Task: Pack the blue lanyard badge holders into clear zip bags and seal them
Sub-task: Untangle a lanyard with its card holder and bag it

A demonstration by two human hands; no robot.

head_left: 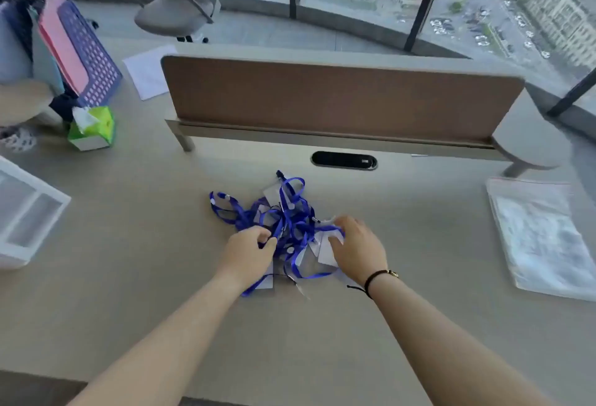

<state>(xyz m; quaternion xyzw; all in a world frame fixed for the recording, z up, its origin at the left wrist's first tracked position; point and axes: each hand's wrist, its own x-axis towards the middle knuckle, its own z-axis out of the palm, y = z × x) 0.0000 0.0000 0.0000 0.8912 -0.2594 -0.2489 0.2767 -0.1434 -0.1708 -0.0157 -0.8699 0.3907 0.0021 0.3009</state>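
Note:
A tangled heap of blue lanyard badge holders (283,215) lies in the middle of the beige desk (129,244), with clear card sleeves mixed among the straps. My left hand (250,252) rests on the heap's near left side, fingers pinched on a blue strap. My right hand (358,249) sits on the near right side, fingers curled over a clear badge sleeve (325,252). A stack of clear zip bags (541,237) lies flat at the right of the desk, apart from both hands.
A brown divider panel (338,99) stands along the desk's far edge with a black cable slot (343,160) before it. A white tray (25,215) sits at the left edge, a green tissue pack (92,129) and a file basket (80,50) at far left.

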